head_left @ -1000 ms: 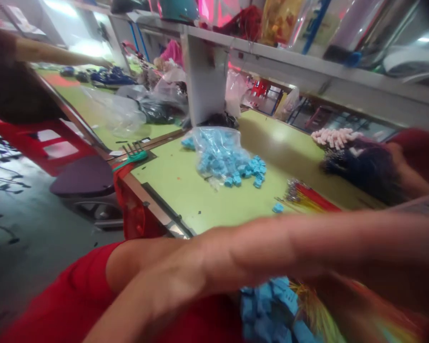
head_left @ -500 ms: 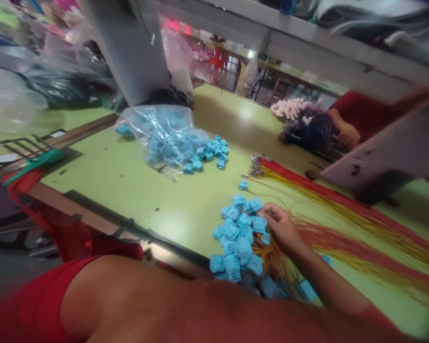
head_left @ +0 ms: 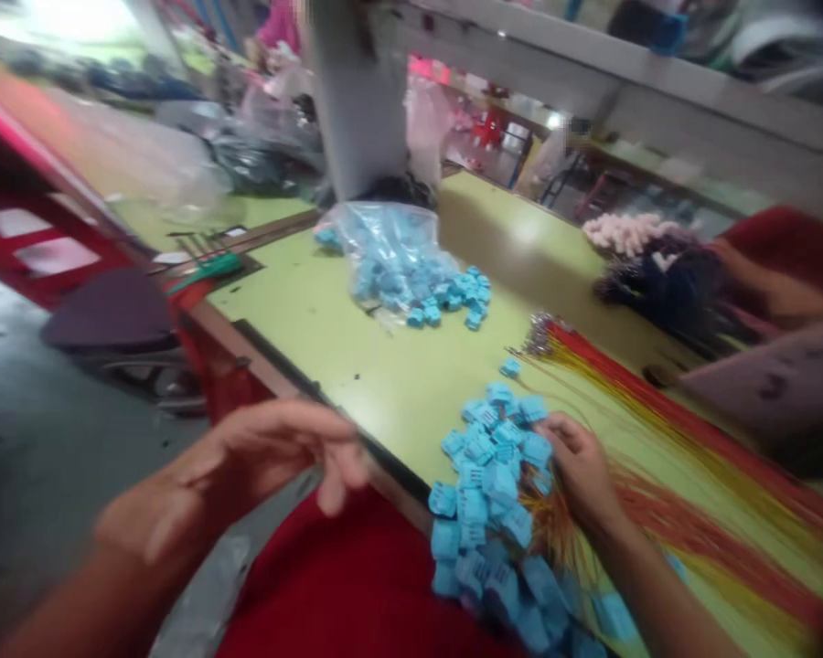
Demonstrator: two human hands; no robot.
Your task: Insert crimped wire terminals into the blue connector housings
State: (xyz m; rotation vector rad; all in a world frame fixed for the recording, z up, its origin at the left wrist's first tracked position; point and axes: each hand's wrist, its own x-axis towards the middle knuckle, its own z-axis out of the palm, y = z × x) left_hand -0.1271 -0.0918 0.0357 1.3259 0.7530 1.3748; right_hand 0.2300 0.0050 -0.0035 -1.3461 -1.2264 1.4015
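Note:
My right hand (head_left: 576, 471) rests on a heap of small blue plastic wire connectors (head_left: 484, 493), its fingers closed around the connectors where red and yellow wires (head_left: 700, 475) fan out to the right across the green table (head_left: 329, 393). My left hand (head_left: 267, 466) hovers off the table's near edge, fingers loosely curled, with nothing visible in them. Farther up the table lies a clear plastic bag (head_left: 390, 256) of blue connectors, some spilling from its mouth. A single connector (head_left: 510, 367) sits alone near the wire ends.
Across the table, a co-worker's arm (head_left: 774, 292) reaches beside a dark bunch of wires (head_left: 665, 283) and pale pink pieces (head_left: 627, 233). A grey upright (head_left: 357, 91) supports a shelf overhead. A dark stool seat (head_left: 110, 311) stands on the floor left of the table.
My left hand has come into view below the table edge, and the forearm crossing the earlier views has gone. The view has swung. My right hand remains on the connector heap.

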